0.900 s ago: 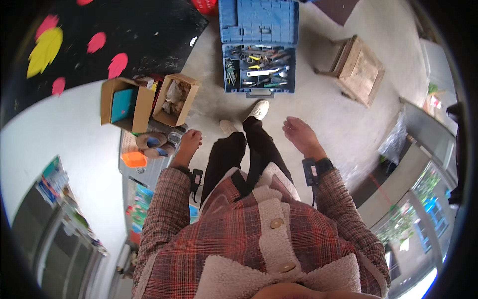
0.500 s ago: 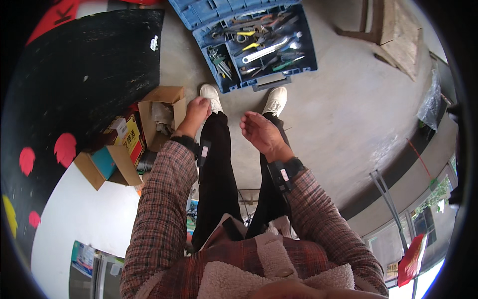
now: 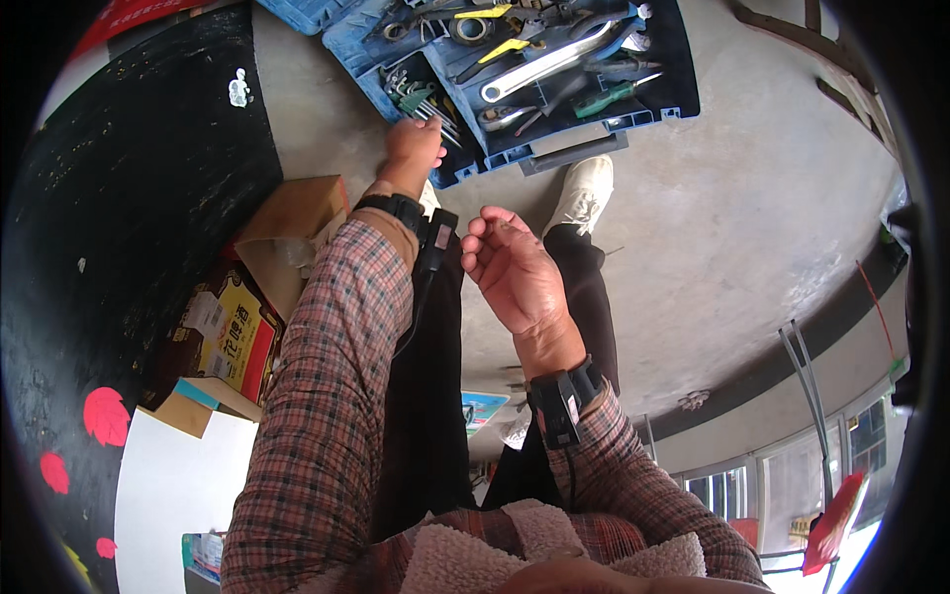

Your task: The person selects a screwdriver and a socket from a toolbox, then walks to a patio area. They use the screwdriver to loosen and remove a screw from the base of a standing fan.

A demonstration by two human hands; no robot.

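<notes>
A blue toolbox (image 3: pixel 633 127) lies open on the floor in front of me, full of hand tools. My left hand (image 3: pixel 412 154) is at its near left corner, over the edge of a small compartment that holds several hex keys (image 3: pixel 438 116). The fingers of that hand are curled together; whether anything is between them is hidden. My right hand (image 3: pixel 515 275) hangs nearer to me, palm turned up, fingers loosely bent and apart, with nothing in it. Beyond it in the box lie a big silver wrench (image 3: pixel 544 65), a green-handled screwdriver (image 3: pixel 606 98) and a yellow-and-black tool (image 3: pixel 495 57).
My white shoe (image 3: pixel 584 193) stands just below the box's dark handle (image 3: pixel 574 153). At the left are an open cardboard box (image 3: pixel 287 213) and a yellow-and-red printed carton (image 3: pixel 233 337) beside a black panel (image 3: pixel 148 168). Wooden legs (image 3: pixel 851 104) stand at the far right.
My left hand has moved forward from beside my shoe to the toolbox's corner. The toolbox looks nearer and larger. My right hand remains palm up, with its fingers loosely bent.
</notes>
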